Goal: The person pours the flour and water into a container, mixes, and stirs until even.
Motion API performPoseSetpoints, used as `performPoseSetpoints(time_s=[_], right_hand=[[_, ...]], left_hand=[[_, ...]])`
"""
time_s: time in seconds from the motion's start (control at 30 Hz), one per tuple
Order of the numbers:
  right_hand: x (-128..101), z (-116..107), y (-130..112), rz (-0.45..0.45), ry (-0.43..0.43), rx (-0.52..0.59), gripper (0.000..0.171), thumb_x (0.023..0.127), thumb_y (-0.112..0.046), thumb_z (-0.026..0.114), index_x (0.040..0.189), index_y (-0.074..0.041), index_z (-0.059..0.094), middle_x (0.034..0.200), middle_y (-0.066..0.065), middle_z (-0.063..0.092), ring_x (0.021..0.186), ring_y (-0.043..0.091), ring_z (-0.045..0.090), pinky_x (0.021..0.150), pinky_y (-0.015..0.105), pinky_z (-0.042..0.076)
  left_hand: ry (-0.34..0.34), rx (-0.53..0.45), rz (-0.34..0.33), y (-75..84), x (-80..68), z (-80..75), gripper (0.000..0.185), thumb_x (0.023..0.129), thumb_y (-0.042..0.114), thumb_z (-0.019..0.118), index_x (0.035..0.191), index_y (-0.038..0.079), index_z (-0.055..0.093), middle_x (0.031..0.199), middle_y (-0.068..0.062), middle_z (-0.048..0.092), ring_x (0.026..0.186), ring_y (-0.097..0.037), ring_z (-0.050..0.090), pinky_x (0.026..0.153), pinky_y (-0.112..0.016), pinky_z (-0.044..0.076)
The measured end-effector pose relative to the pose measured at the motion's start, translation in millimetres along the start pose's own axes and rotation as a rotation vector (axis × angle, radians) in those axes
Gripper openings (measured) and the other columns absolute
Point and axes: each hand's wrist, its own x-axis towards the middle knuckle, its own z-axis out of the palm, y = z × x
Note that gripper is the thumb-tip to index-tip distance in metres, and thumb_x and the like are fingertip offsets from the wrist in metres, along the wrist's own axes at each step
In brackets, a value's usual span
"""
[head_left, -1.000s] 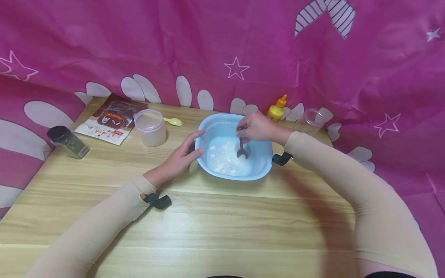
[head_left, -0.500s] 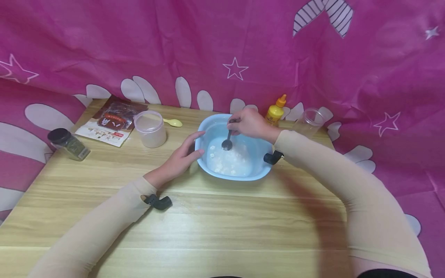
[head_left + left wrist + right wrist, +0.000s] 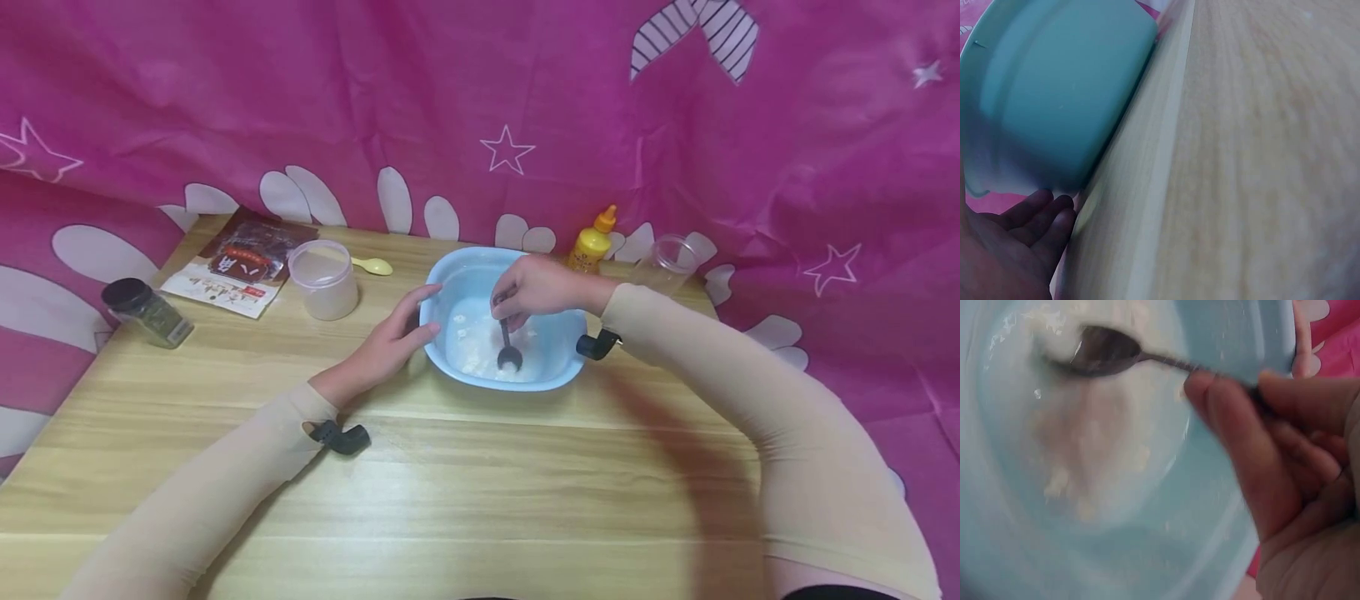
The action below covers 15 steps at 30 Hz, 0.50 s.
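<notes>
My right hand (image 3: 542, 287) pinches spoon (image 3: 507, 348) | my left hand (image 3: 390, 340), fingers straight, touches basin (image 3: 450, 275) | lumpy white mix (image 3: 472, 342) inside

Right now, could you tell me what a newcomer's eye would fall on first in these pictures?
The light blue basin in the middle of the wooden table stands out, with a lumpy white mixture inside. The right hand holds a dark spoon dipped into it, while the left hand rests against the basin's side. A bright pink curtain fills the background.
</notes>
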Motion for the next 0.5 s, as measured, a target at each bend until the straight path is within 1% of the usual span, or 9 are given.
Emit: performPoseSetpoints(time_s=[0.07,0.13,0.23,0.37,0.5], right_hand=[[1.7,5.5,-2.6,-0.023,-0.01,0.06,0.021,0.105,-0.018,0.08,0.116,0.0,0.084,0.098,0.005,0.083,0.089,0.019,0.084,0.087,0.033,0.068],[4.0,10.0,-4.2,-0.042,0.009,0.106,0.022,0.106,-0.019,0.08,0.118,-0.001,0.083,0.099,0.004,0.084,0.092,0.02,0.084,0.088,0.034,0.068],[6.8,14.2,-6.6,-0.058,0.078,0.133,0.023,0.106,-0.021,0.079,0.12,-0.004,0.084,0.1,0.002,0.084,0.098,0.024,0.084,0.091,0.033,0.067],[10.5,16.7,-7.2,-0.067,0.186,0.134,0.022,0.107,-0.023,0.079,0.12,-0.006,0.084,0.102,0.001,0.084,0.103,0.031,0.083,0.094,0.033,0.066],[13.4,16.6,-6.4,-0.072,0.276,0.135,0.023,0.107,-0.02,0.079,0.122,-0.003,0.084,0.104,0.003,0.083,0.103,0.03,0.083,0.094,0.034,0.067]], left_hand=[[0.001,-0.007,0.0,0.0,-0.8,0.2,0.062,0.117,0.021,0.059,0.174,0.022,0.035,0.182,-0.011,0.027,0.164,-0.036,0.033,0.133,-0.055,0.031],[0.001,-0.015,0.001,0.3,-1.3,0.7,0.062,0.116,0.02,0.059,0.174,0.021,0.035,0.182,-0.012,0.028,0.163,-0.038,0.035,0.131,-0.055,0.035],[-0.003,-0.033,0.004,0.9,-1.6,1.5,0.063,0.116,0.018,0.059,0.174,0.02,0.034,0.181,-0.015,0.029,0.162,-0.039,0.038,0.13,-0.056,0.038],[-0.009,-0.033,0.006,1.1,-1.5,1.4,0.062,0.117,0.019,0.058,0.174,0.02,0.034,0.18,-0.017,0.03,0.162,-0.039,0.038,0.13,-0.056,0.038],[-0.014,-0.031,0.002,1.5,-0.9,0.6,0.063,0.117,0.02,0.059,0.174,0.021,0.034,0.179,-0.017,0.031,0.161,-0.039,0.039,0.128,-0.056,0.04]])
